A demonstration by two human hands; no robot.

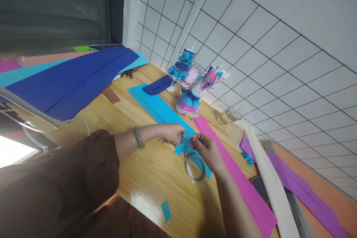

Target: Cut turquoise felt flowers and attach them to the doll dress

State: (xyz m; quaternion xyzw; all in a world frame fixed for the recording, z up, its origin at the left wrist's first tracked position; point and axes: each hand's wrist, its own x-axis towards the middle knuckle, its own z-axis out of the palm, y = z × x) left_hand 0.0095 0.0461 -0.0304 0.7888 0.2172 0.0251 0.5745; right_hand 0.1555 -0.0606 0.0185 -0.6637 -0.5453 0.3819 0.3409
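Observation:
My left hand [173, 133], with a green bangle [139, 137] on its wrist, is closed in a pinch at the edge of a light-blue paper flower [187, 134]. From the other side, my right hand [206, 149] pinches the same flower between thumb and forefinger. A second blue paper flower [179, 149] is just below my left fingers. Close under my right hand lies a roll of tape [186, 169]. Beneath both hands a long strip of blue crepe paper [156, 104] crosses the wooden table [139, 173].
Two dressed doll figures [181, 67] [187, 102] stand by the tiled wall. A glass jar [229, 115] is to their right. Pink paper [237, 173], white paper [272, 178] and purple paper [304, 186] lie right; dark-blue paper [75, 81] lies left. A small blue scrap [166, 211] sits near the front edge.

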